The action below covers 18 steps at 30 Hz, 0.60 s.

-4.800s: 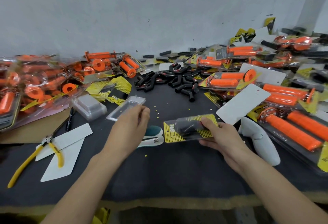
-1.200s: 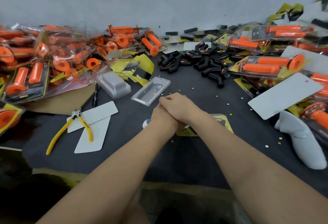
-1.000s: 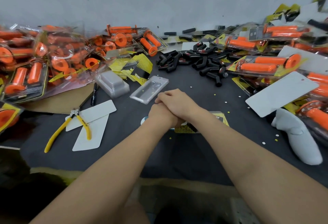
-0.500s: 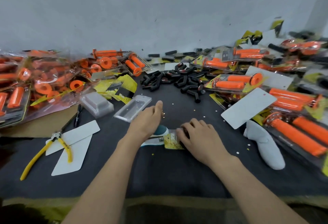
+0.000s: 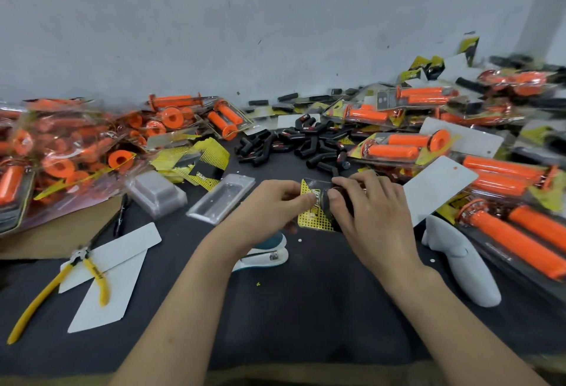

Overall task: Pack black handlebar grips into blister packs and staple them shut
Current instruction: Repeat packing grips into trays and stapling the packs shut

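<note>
A blister pack with a yellow dotted card is raised just above the dark table, held from both sides. My left hand pinches its left edge with curled fingers. My right hand grips its right part, covering most of the clear shell and the black piece inside. A white and teal stapler lies on the table under my left wrist. A heap of loose black handlebar grips lies beyond the pack. An empty clear blister shell lies to the left.
Piles of packed orange grips fill the left and right sides. Yellow-handled pliers lie on white cards at the left. A white card and a white controller lie at the right. A second clear shell lies left.
Both hands pressed stacked on the stapler over the pack a second ago. They have since parted, and both now hold the pack lifted off the table, past the stapler.
</note>
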Tool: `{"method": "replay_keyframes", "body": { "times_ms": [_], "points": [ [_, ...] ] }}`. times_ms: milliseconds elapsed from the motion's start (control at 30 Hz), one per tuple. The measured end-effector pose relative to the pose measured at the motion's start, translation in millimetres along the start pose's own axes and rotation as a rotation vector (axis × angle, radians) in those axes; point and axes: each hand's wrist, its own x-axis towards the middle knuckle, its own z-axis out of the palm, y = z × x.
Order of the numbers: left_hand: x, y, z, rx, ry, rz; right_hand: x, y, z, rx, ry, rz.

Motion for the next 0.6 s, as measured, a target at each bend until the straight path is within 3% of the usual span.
{"method": "replay_keyframes", "body": {
  "times_ms": [100,167,233,367,467,600],
  "points": [
    [-0.2,-1.8,0.3,-0.109,-0.026,0.004,1.1,-1.5,-2.7,0.020,0.041,-0.042],
    [1.1,-6.7,-0.6,-0.166,0.009,-0.003,2.5,-0.2,-3.9,0.121,0.003,0.046],
    [3.0,-12.3,-2.7,-0.186,0.078,-0.010,4.6,3.6,-6.2,0.324,-0.087,0.298],
    [4.5,-15.9,-1.9,-0.242,0.131,-0.004,10.7,13.2,-12.0,1.053,-0.269,0.850],
    [4.4,-12.1,0.1,-0.203,0.149,0.041,13.7,22.0,-18.1,1.365,-0.223,0.900],
    [5.7,3.3,7.1,-0.166,0.239,0.106,21.7,29.1,-32.0,1.491,-0.058,0.840]
  ]
}}
